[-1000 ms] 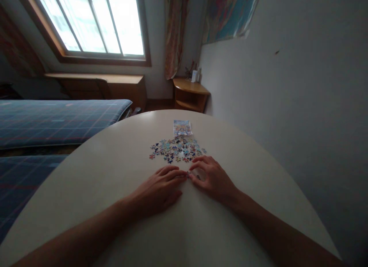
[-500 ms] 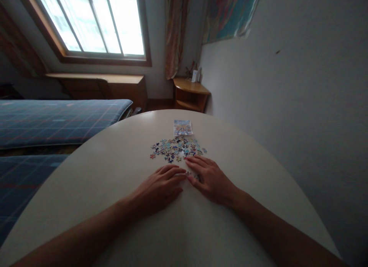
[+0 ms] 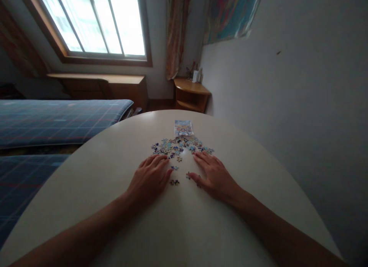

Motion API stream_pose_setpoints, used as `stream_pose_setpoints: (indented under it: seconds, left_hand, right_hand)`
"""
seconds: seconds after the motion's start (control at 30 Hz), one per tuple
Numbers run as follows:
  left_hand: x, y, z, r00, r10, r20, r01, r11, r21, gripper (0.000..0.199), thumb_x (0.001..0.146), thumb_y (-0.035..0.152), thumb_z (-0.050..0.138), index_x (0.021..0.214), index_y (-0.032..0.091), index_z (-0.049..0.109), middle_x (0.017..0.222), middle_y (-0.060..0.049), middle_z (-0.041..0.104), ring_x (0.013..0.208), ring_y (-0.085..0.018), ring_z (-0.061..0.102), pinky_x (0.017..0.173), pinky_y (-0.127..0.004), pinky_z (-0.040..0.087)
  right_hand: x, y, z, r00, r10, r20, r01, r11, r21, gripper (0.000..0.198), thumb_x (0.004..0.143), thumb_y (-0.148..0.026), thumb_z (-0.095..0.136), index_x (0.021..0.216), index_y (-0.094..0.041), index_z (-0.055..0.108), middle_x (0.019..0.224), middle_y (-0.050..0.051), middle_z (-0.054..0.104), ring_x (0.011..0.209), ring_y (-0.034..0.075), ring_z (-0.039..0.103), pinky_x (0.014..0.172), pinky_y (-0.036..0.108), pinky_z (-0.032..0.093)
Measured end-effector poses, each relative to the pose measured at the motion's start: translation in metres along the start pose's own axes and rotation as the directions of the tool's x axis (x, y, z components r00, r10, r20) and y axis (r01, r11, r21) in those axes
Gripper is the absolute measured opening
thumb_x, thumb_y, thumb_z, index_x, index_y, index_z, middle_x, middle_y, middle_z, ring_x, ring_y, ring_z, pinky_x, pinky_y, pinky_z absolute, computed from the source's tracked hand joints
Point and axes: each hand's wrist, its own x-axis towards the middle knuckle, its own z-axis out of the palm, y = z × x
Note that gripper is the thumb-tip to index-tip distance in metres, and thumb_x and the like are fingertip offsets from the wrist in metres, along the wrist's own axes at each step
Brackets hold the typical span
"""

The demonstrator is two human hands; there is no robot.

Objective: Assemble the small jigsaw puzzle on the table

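A loose pile of small jigsaw pieces [image 3: 172,145] in blue, white and yellow lies mid-table. My left hand [image 3: 151,175] rests palm down at the pile's near left edge, fingers stretched out. Beside its thumb are a blue piece [image 3: 174,168] and a small cluster of pieces [image 3: 174,182]. My right hand [image 3: 212,175] lies flat at the near right edge, its fingertips touching pieces. By its thumb sits another puzzle piece [image 3: 188,175], with more partly hidden under the hand. Behind the pile lies a small printed picture sheet [image 3: 183,128].
The round white table [image 3: 115,144] fills the foreground. To the left stand beds with blue plaid mattresses [image 3: 57,119]. A white wall [image 3: 287,106] runs close along the right. Beyond are a corner shelf [image 3: 191,87] and a wooden desk [image 3: 126,80] below the window.
My hands have moved apart; the left went left and forward, uncovering pieces near its thumb. My right fingers have shifted slightly right, and pieces at the pile's right side have spread outward.
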Motion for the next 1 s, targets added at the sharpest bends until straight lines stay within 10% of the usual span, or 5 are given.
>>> stream_pose_setpoints:
  seconds: [1.0]
  left_hand:
    - [0.004, -0.017, 0.006, 0.989, -0.130, 0.075, 0.121, 0.986, 0.115, 0.047, 0.096, 0.039, 0.046, 0.137, 0.016, 0.051, 0.150, -0.011, 0.046, 0.141, -0.029, 0.038, 0.114, -0.049, 0.035]
  right_hand:
    - [-0.001, -0.001, -0.005, 0.993, -0.017, 0.117, 0.024, 0.998, -0.058, 0.073, 0.094, -0.068, 0.034, 0.147, -0.019, 0.041, 0.157, 0.008, 0.034, 0.146, 0.031, 0.028, 0.117, 0.056, 0.025]
